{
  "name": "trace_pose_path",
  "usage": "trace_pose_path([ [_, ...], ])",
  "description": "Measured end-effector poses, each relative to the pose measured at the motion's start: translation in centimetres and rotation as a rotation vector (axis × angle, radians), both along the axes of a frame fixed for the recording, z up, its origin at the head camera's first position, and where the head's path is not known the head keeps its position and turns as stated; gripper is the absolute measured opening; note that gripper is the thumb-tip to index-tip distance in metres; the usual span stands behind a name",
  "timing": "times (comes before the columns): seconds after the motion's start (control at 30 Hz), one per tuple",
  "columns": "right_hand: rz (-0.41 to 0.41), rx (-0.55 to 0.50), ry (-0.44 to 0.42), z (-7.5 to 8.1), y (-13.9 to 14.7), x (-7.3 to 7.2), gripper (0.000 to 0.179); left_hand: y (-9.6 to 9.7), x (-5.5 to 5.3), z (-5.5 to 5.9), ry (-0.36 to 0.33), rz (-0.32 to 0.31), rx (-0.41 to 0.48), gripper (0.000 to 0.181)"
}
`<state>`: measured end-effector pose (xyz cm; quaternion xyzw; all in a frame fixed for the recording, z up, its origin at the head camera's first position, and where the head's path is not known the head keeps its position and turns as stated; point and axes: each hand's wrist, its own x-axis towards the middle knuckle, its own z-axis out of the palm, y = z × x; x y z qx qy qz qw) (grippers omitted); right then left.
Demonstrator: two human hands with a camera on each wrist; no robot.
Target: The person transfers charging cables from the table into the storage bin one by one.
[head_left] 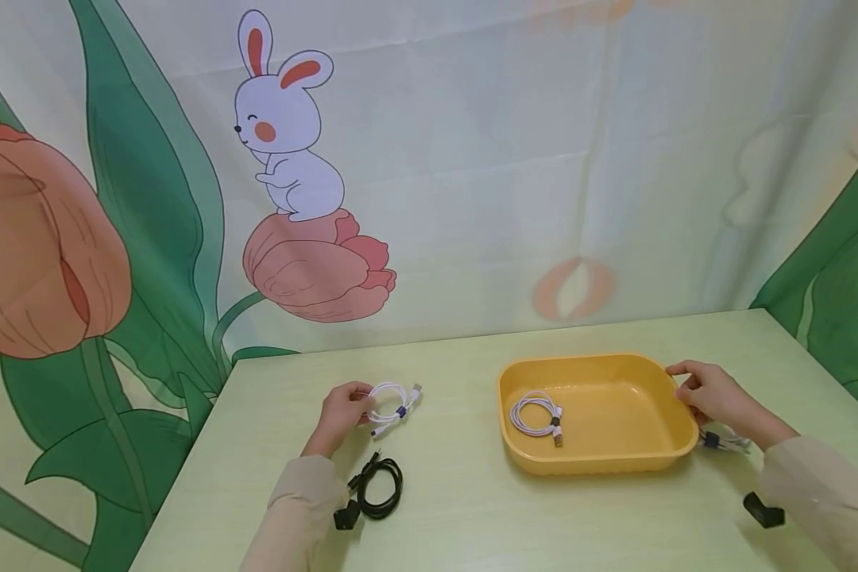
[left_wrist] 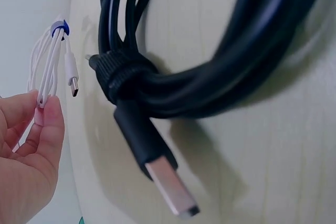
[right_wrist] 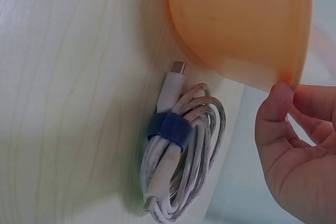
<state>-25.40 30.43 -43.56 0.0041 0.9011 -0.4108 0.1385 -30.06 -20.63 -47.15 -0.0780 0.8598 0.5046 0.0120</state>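
Note:
My left hand (head_left: 346,411) pinches a coiled white USB cable (head_left: 392,403) between thumb and fingers, left of the tray; a blue strap binds its loops (left_wrist: 46,69). Just below that hand lies a coiled black cable (head_left: 398,485), large in the left wrist view with its metal USB plug (left_wrist: 170,187). With thumb and fingers, my right hand (head_left: 715,393) grips the right rim of a yellow tray (head_left: 600,462). Inside the tray, at its left, rests a white cable coil (head_left: 533,430) with a dark strap. Beside the tray, under my right hand, sits another white cable with a blue strap (right_wrist: 170,129).
The pale wood-grain table (head_left: 457,524) ends at a curtain (head_left: 472,159) printed with a rabbit and tulips. A black wrist-camera block (head_left: 346,515) shows by the left sleeve, and a second black block (head_left: 763,510) by the right sleeve.

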Motion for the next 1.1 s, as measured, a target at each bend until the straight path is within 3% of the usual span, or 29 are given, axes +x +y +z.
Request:
trace_pose_path([
  [0.5, 0.001, -0.006, 0.001, -0.1, 0.3, 0.0, 0.042, 0.8, 0.3, 0.9, 0.004, -0.041, 0.046, 0.021],
  [1.1, 0.006, -0.008, 0.003, 0.1, 0.1, 0.0, 0.042, 2.2, 0.1, 1.3, 0.0, -0.106, 0.09, 0.021],
])
